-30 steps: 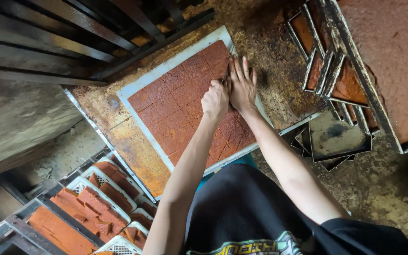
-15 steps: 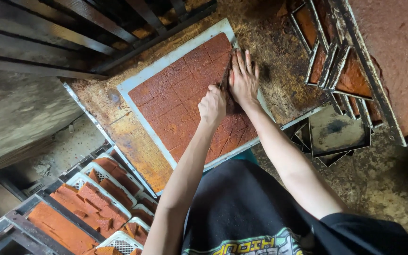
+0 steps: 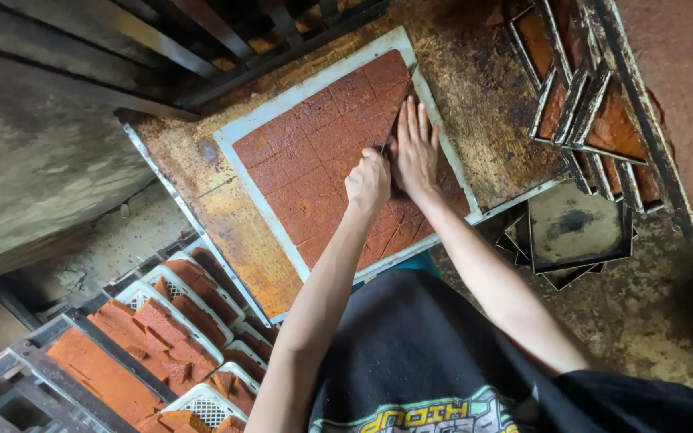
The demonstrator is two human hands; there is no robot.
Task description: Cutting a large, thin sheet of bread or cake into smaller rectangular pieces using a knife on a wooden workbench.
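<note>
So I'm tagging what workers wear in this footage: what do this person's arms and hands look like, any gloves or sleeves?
No gloves: the left hand and right hand are bare, and so are both forearms. No watch, ring or band shows. Near the right shoulder there is a short black sleeve, part of a black shirt with a yellow and white print on the chest.

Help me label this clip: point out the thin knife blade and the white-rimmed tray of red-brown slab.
thin knife blade [image 3: 395, 120], head view, mid-blade.
white-rimmed tray of red-brown slab [image 3: 276, 109], head view, bare upper rim.
</note>
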